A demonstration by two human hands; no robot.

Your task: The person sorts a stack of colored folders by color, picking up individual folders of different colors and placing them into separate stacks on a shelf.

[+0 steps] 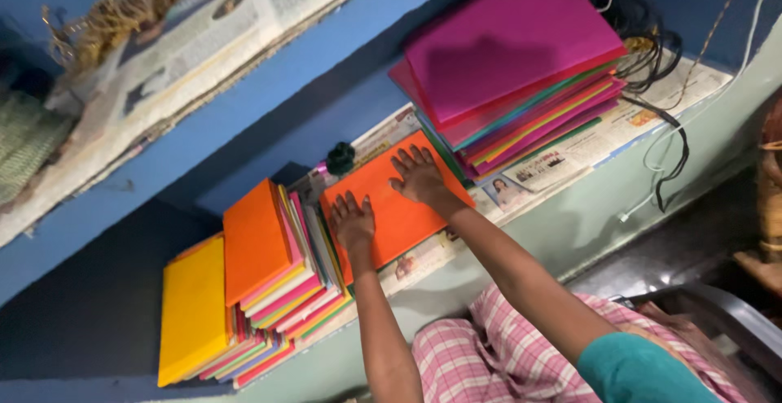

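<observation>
An orange folder (383,220) lies flat on a newspaper-lined shelf (562,163). My left hand (353,222) rests palm-down on its near left part, fingers spread. Farther in, my right hand (417,177) presses flat on the same folder's upper right part, fingers apart too. To the right stands a tall stack of coloured folders (513,61) topped by a magenta one. On the left a leaning stack with an orange cover (257,240) sits next to a pile topped by a yellow folder (193,309).
A small dark green object (340,159) sits behind the orange folder. Black and white cables (652,61) hang at the right end of the shelf. The upper shelf (204,41) holds newspaper and a bundle of rope (114,20). A dark chair (717,313) stands at lower right.
</observation>
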